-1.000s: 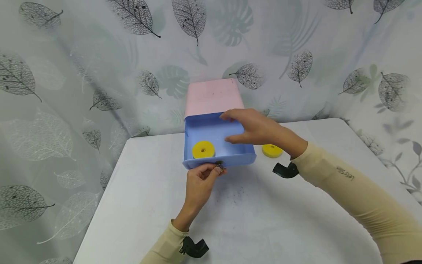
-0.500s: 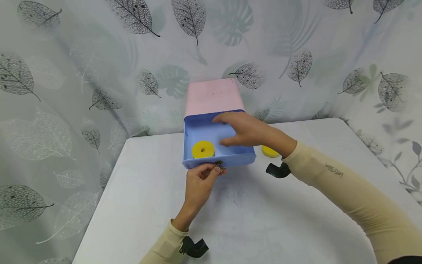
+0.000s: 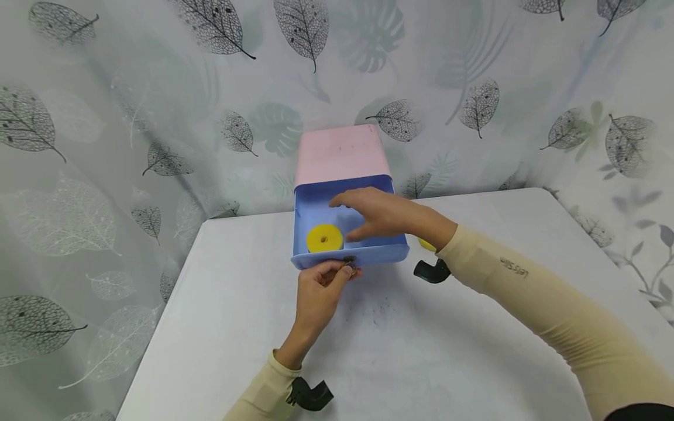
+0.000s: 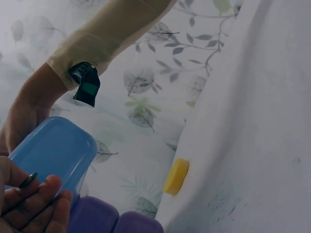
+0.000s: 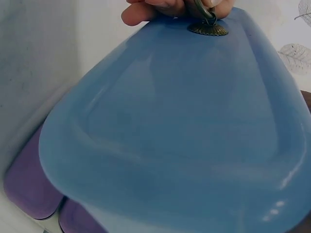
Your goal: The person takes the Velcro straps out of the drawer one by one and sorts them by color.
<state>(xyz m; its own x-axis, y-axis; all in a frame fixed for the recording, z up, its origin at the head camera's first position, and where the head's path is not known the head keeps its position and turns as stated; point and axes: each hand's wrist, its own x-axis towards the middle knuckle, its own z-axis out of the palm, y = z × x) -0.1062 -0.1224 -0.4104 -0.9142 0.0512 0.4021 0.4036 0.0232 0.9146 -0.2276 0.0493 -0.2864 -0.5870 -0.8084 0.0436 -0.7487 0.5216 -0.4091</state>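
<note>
A blue drawer (image 3: 376, 254) sticks out of a pink cabinet (image 3: 342, 155). At its front, my left hand (image 3: 317, 295) pinches the small bronze-coloured ring pull (image 5: 208, 29) between thumb and fingers. Inside the drawer, towards the front left, lies a thick yellow disc (image 3: 316, 242) with a small hole in its middle. My right hand (image 3: 383, 211) hovers over the drawer, thumb and fingers spread apart and holding nothing. Its thumb tip is close to the disc's right side. From the right wrist, the drawer front hides most of this hand.
Another yellow disc (image 4: 176, 176) lies on the white table (image 3: 237, 304) right of the cabinet, mostly covered by the right wrist in the head view. Purple drawer fronts (image 4: 95, 216) sit below the blue one. A leaf-patterned curtain (image 3: 337, 88) stands behind.
My right hand has moved left and slightly towards me over the drawer, closer to the yellow disc inside. The left hand and the drawer stay where they were.
</note>
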